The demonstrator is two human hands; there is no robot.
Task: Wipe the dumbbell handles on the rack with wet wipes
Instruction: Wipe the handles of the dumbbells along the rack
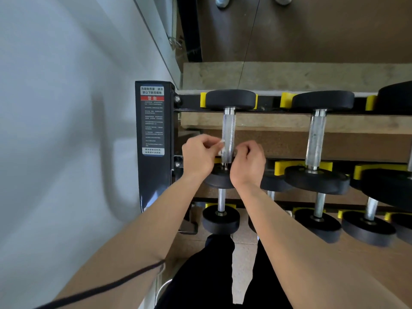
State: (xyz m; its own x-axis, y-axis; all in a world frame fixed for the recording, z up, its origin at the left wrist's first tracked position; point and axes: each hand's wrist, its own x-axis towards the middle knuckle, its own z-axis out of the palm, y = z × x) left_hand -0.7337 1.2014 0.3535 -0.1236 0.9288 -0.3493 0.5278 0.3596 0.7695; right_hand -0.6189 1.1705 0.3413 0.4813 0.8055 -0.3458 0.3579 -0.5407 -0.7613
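The leftmost dumbbell on the top shelf has a knurled silver handle (pixel 228 130) between two black round heads. My left hand (pixel 199 156) and my right hand (pixel 248 162) sit on either side of the handle's near end, fingers curled. A small white wet wipe (pixel 219 148) shows between my left fingers and the handle, pinched there. Whether my right hand also holds the wipe is hidden by its fingers. A second dumbbell handle (pixel 315 139) lies to the right on the same shelf.
The black rack post (pixel 153 139) with a warning label stands at the left, against a white wall. Lower shelves hold several more black dumbbells (pixel 220 216) in yellow cradles (pixel 287 166). A mirror behind the rack reflects the brown floor. My dark trousers show below.
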